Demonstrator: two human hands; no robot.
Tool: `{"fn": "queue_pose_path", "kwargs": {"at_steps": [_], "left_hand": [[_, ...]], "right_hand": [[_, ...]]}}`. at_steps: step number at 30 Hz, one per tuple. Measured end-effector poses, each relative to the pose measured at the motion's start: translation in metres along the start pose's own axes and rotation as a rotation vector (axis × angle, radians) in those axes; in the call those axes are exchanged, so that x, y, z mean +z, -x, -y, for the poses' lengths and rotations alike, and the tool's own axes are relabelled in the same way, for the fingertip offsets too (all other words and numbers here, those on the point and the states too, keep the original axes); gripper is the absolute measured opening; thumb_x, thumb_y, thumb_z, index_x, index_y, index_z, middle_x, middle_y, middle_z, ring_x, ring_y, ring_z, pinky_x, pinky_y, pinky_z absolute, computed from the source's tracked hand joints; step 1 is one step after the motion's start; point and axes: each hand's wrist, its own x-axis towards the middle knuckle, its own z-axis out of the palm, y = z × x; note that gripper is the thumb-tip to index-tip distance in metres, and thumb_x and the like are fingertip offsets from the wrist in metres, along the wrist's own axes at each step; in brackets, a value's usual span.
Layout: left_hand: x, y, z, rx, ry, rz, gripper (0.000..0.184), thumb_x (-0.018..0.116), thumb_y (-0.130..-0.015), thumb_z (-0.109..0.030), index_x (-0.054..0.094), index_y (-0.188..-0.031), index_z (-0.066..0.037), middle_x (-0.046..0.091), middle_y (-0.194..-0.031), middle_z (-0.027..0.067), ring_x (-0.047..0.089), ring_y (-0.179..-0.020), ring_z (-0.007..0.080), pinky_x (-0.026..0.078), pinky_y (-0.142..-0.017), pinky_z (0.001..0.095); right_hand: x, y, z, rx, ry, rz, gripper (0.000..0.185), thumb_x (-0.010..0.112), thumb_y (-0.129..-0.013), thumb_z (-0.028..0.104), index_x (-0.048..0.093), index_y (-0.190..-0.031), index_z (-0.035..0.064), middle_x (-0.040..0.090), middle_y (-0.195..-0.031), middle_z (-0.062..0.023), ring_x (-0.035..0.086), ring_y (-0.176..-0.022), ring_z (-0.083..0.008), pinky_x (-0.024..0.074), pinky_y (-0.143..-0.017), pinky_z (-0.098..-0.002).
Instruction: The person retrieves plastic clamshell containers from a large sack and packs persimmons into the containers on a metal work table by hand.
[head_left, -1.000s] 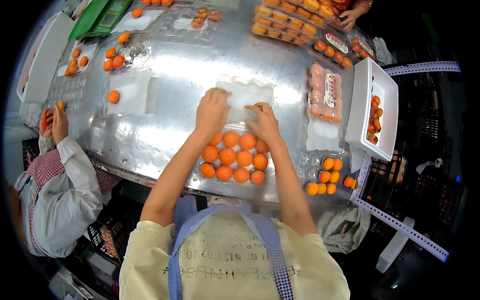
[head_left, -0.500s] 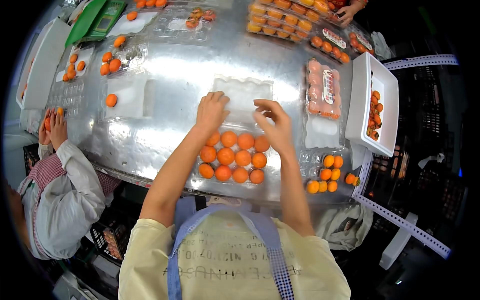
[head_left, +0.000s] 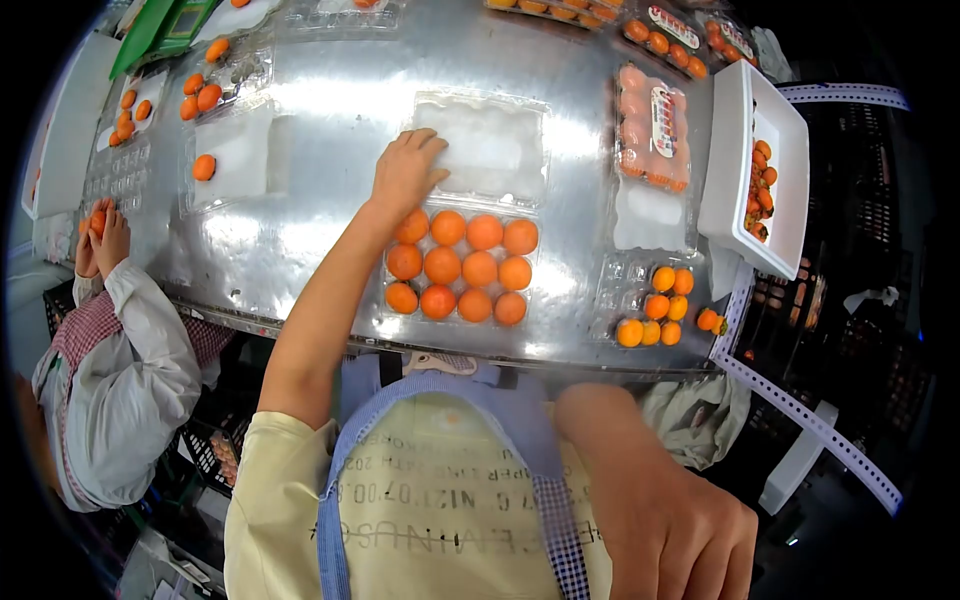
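An open clear plastic clamshell lies in front of me, its tray filled with rows of round orange fruit (head_left: 442,266), which look like persimmons. Its lid (head_left: 538,150), lined with a white pad, is laid back on the far side. My left hand (head_left: 408,170) rests at the lid's left edge, fingers loosely stretched and thumb apart, with nothing visible in it. Close to the camera, my right hand (head_left: 668,520) is low over the right side of my shirt, away from the clamshell. Its fingers bend downward and their tips are out of view.
On the right are a partly filled clamshell (head_left: 622,290), a closed labelled pack (head_left: 635,120) and a white foam box (head_left: 735,190) of fruit. Another open clamshell (head_left: 245,155) lies left. A co-worker's hands (head_left: 105,240) hold fruit at far left. A green scale (head_left: 165,30) stands behind.
My right hand has left the lid and come back toward my body, low and right. My left hand stays by the lid's left edge. The view has tilted down slightly.
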Motion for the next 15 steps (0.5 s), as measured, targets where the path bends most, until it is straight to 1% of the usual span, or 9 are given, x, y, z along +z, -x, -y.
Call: {"fn": "queue_pose_path", "kwargs": {"at_steps": [3, 7, 9, 10, 12, 15], "left_hand": [[0.0, 0.0, 0.001, -0.021, -0.012, 0.029, 0.037, 0.07, -0.07, -0.019, 0.059, -0.104, -0.011, 0.055, -0.117, 0.005, 0.05, -0.109, 0.0254, 0.043, -0.09, 0.0363], [0.002, 0.002, 0.002, -0.04, -0.004, 0.026, 0.037, 0.07, -0.07, -0.019, 0.059, -0.105, -0.011, 0.054, -0.118, 0.0046, 0.049, -0.11, 0.0249, 0.042, -0.091, 0.0364], [0.002, 0.001, 0.002, -0.033, 0.002, 0.021, 0.038, 0.07, -0.07, -0.02, 0.059, -0.105, -0.011, 0.054, -0.118, 0.0044, 0.049, -0.11, 0.0248, 0.042, -0.092, 0.0364], [0.002, 0.002, 0.001, -0.042, -0.005, 0.03, 0.038, 0.07, -0.071, -0.02, 0.059, -0.106, -0.012, 0.054, -0.118, 0.0044, 0.049, -0.11, 0.0248, 0.042, -0.092, 0.0363], [0.0, 0.001, -0.001, -0.055, -0.014, 0.044, 0.037, 0.07, -0.071, -0.02, 0.059, -0.106, -0.012, 0.054, -0.118, 0.0043, 0.049, -0.11, 0.0249, 0.042, -0.092, 0.0362], [0.001, 0.001, 0.0, -0.053, -0.001, 0.045, 0.037, 0.07, -0.071, -0.019, 0.059, -0.106, -0.012, 0.054, -0.118, 0.0043, 0.049, -0.11, 0.025, 0.042, -0.092, 0.0362]], "right_hand": [[-0.003, -0.005, -0.003, 0.014, -0.047, 0.032, 0.017, 0.05, -0.08, -0.005, 0.061, -0.067, 0.0013, 0.058, -0.065, -0.0097, 0.056, -0.059, -0.016, 0.0532, -0.079, -0.038], [-0.017, -0.011, 0.005, 0.147, -0.213, 0.187, 0.018, 0.05, -0.081, -0.001, 0.061, -0.066, 0.0007, 0.058, -0.065, -0.0103, 0.057, -0.059, -0.0171, 0.0535, -0.077, -0.0391], [-0.015, -0.008, 0.005, 0.172, -0.216, 0.15, 0.018, 0.051, -0.081, 0.0, 0.061, -0.066, 0.0007, 0.059, -0.065, -0.0106, 0.057, -0.059, -0.0175, 0.0535, -0.076, -0.039], [-0.005, -0.002, 0.009, 0.17, -0.166, 0.062, 0.018, 0.051, -0.081, 0.001, 0.061, -0.066, 0.0007, 0.059, -0.065, -0.0108, 0.057, -0.059, -0.0177, 0.0535, -0.075, -0.0389], [0.002, 0.002, 0.01, 0.155, -0.105, -0.045, 0.018, 0.051, -0.081, 0.001, 0.061, -0.066, 0.0008, 0.059, -0.065, -0.0111, 0.058, -0.059, -0.0181, 0.0536, -0.075, -0.0387], [0.005, 0.002, 0.005, 0.129, -0.091, -0.077, 0.018, 0.051, -0.082, 0.002, 0.062, -0.067, 0.0007, 0.059, -0.064, -0.0113, 0.058, -0.059, -0.0184, 0.0536, -0.074, -0.0387]]}}
